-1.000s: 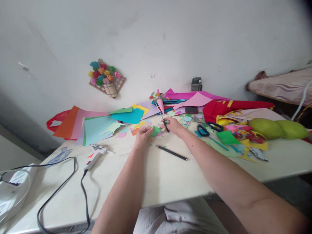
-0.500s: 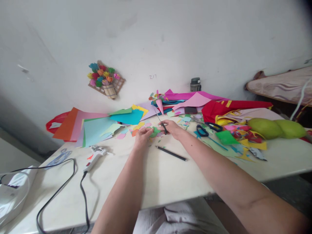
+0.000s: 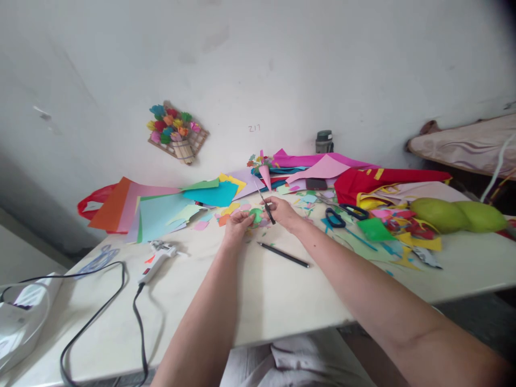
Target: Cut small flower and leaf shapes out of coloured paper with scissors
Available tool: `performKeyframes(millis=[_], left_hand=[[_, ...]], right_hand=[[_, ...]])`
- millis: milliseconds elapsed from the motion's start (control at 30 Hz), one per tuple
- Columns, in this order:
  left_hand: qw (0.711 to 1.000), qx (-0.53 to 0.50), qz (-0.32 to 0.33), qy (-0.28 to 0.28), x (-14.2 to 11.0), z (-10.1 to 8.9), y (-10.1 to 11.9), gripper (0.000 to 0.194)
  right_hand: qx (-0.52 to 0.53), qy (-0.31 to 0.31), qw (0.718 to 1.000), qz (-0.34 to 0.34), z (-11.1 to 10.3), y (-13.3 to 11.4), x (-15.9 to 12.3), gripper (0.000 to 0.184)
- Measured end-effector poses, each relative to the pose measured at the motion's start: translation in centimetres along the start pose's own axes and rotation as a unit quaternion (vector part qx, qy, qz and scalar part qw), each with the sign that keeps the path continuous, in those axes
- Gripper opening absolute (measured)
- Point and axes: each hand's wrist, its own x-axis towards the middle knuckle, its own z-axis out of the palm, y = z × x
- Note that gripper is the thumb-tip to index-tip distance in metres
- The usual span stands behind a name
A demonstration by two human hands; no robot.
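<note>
My left hand pinches a small piece of green paper by its left side, just above the table. Close on its right, my right hand is closed around small scissors, their blades pointing up and away from me. The fingertips of my right hand are near the paper's right edge; whether they touch it I cannot tell. Paper scraps lie under and around both hands. Nearer to me rests a black pencil.
A glue gun with a black cord lies left on the table. Coloured sheets spread along the back left. To the right are larger scissors, green fruits and red cloth. A pink paper cone stands behind.
The green paper has turned in my fingers and now looks rounder. My right hand and the small scissors have shifted slightly; my left hand has barely moved.
</note>
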Motion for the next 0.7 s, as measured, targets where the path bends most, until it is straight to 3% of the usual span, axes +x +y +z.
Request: performKeyframes(millis=[133,333,533,700], left_hand=[[1.0,-0.012,0.002,-0.005,0.1,-0.1,-0.2,0.037],[0.997,-0.033,-0.049,-0.052,-0.4,-0.2,0.0,0.035],[0.994,-0.103,-0.013,-0.041,-0.3,0.0,0.2,0.04],[0.994,-0.101,-0.049,-0.017,-0.4,0.0,0.4,0.049]], right_hand=[[0.002,0.026,1.0,-0.001,-0.3,0.4,0.3,0.035],[0.004,0.022,1.0,-0.02,-0.3,1.1,0.7,0.036],[0.001,0.007,1.0,0.0,-0.2,0.5,0.3,0.034],[-0.03,-0.008,0.999,0.042,-0.6,0.0,-0.1,0.027]])
